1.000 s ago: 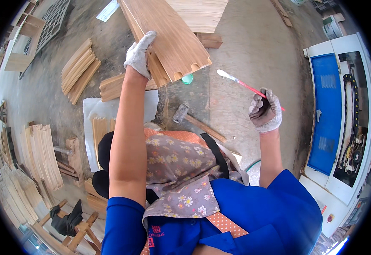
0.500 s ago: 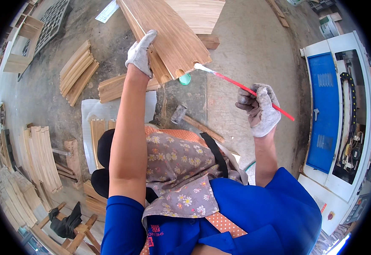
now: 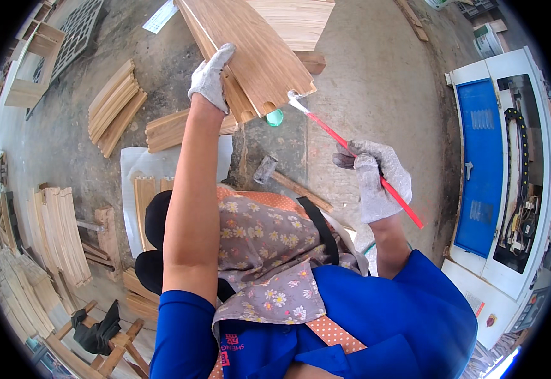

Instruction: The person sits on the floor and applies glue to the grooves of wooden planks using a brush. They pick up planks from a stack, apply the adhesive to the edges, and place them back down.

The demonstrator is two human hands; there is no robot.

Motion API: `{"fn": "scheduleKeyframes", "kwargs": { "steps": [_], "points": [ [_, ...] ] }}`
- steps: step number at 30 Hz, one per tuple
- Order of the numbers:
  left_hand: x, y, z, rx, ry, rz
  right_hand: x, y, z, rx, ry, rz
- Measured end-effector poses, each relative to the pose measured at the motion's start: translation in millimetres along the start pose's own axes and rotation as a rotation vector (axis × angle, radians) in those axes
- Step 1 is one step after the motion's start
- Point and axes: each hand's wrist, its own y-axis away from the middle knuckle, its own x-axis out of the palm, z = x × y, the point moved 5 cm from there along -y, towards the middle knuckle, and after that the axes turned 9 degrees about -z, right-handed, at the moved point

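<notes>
My left hand (image 3: 210, 79), in a pale work glove, grips the left edge of a wooden board (image 3: 263, 54). The board has a groove along its side and rounded notches in its near end. My right hand (image 3: 383, 182), also gloved, is closed around a thin red-handled brush (image 3: 329, 128) with a white-coated tip. That tip touches the notch at the board's near right corner, where some white stuff shows. Below the board's end, a small green container (image 3: 275, 118) is partly in view.
A mallet (image 3: 265, 170) lies on the floor in front of me. Stacked curved wood pieces (image 3: 116, 107) and more boards (image 3: 60, 234) are on the left. Another pale board (image 3: 297, 25) lies beyond. A white and blue machine cabinet (image 3: 480, 164) stands at the right.
My right hand has moved down and slightly left, so the brush stands steeper. Its tip has shifted slightly, still at the corner notch. The left hand and board have barely moved.
</notes>
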Motion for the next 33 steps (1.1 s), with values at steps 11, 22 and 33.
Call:
{"fn": "scheduleKeyframes", "kwargs": {
  "steps": [11,22,33],
  "points": [
    [-4.3,-9.0,4.0,0.011,0.005,0.005,-12.5,-7.4,5.6,-0.005,-0.167,-0.069],
    [-2.5,-3.7,0.9,0.042,-0.023,-0.02,10.9,9.0,7.5,-0.021,0.054,0.145],
    [-4.1,-9.9,5.1,0.023,-0.039,-0.024,16.7,12.9,15.3,-0.388,0.273,0.303]
  ]
}}
